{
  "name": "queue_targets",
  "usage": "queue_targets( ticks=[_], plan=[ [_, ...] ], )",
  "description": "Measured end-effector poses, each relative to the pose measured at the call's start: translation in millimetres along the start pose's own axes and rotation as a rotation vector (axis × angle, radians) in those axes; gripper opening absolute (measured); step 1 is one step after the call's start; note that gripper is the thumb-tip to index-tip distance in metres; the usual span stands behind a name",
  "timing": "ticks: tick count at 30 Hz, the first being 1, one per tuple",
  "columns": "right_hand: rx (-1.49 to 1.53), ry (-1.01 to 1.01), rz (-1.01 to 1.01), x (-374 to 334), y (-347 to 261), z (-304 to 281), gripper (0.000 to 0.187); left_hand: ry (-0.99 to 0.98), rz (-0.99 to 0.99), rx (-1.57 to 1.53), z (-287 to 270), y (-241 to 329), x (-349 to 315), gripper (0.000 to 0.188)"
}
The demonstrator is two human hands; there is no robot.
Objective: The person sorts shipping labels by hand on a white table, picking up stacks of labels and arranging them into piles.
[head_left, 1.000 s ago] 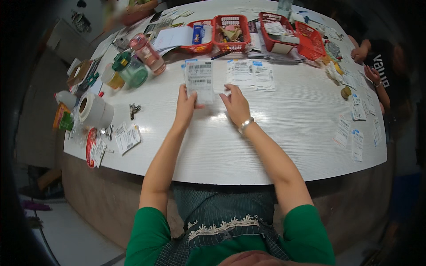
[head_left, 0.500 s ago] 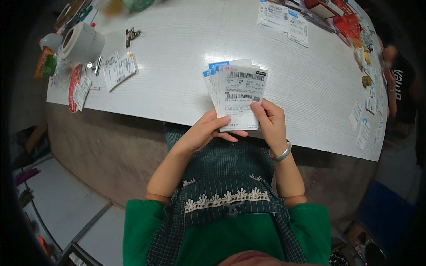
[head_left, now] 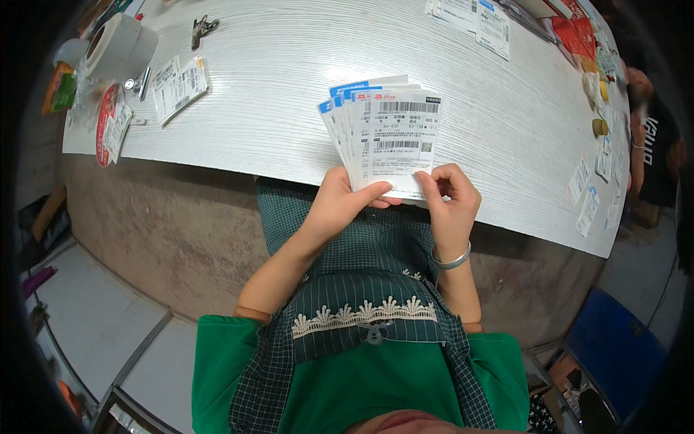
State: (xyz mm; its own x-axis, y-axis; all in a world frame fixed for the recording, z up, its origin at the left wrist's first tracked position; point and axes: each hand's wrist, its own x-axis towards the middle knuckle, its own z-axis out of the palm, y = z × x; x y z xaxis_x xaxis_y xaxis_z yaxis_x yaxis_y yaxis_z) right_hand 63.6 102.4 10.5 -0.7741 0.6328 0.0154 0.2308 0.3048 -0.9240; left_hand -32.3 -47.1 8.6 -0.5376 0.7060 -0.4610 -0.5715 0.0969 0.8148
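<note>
A fanned stack of white shipping labels [head_left: 396,137] with barcodes, some with blue top corners, is held over the table's front edge. My left hand [head_left: 345,199] grips the stack by its lower left, thumb on top and fingers underneath. At the lower right corner, my right hand [head_left: 447,194] pinches the front label between thumb and bent forefinger. A silver bangle [head_left: 454,259] circles my right wrist. The labels behind the front one show only along their top and left edges.
On the white table [head_left: 260,94], a label stack [head_left: 179,88], a bulldog clip [head_left: 203,32] and a big white roll [head_left: 124,47] lie left. More labels [head_left: 493,32] are at the far right, with a red plastic basket [head_left: 575,36]. Another person [head_left: 650,145] is beyond the right edge.
The labels are fanned wider, with the front one shifted to the right. My right hand has slid down to the front label's lower corner. The whole view has shifted slightly.
</note>
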Motion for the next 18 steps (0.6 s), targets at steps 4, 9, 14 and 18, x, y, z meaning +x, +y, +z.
queue_targets(
  ticks=[4,9,14,18],
  plan=[
    [0.190,0.004,0.100,-4.1,9.8,-9.6,0.017,-0.031,0.000,0.013,10.9,-2.9,7.0,0.031],
    [0.225,0.093,0.146,-6.8,11.2,-20.7,0.016,-0.083,-0.024,-0.137,27.0,-8.8,16.5,0.033],
    [0.064,0.068,0.063,-7.7,26.0,-40.8,0.017,-0.108,-0.023,-0.065,38.8,-12.7,24.0,0.034],
    [0.244,0.098,0.226,-6.4,41.2,-64.6,0.021,-0.116,-0.015,-0.091,48.3,-14.3,27.7,0.038]
  ],
)
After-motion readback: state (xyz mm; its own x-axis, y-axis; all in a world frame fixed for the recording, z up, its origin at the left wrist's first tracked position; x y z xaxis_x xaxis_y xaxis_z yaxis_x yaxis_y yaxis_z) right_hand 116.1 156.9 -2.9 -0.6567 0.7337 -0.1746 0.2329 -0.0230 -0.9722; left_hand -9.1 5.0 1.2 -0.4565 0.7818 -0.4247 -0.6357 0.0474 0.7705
